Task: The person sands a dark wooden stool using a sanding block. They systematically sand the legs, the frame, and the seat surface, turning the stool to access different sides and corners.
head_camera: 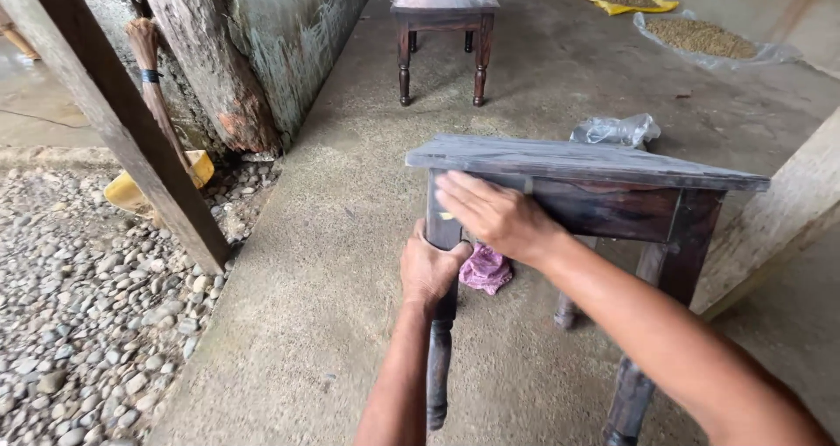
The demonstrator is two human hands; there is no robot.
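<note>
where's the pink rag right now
In the head view the pink rag lies on the concrete floor under the dark wooden stool, just right of the left hand gripping the stool's leg.

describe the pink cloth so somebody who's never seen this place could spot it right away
Start at the dark wooden table in the middle of the concrete floor. Look under its near corner, just behind the turned leg that the left hand grips. The pink cloth lies crumpled there, the only bright pink thing around, unlike the clear plastic bag beyond the table.
</note>
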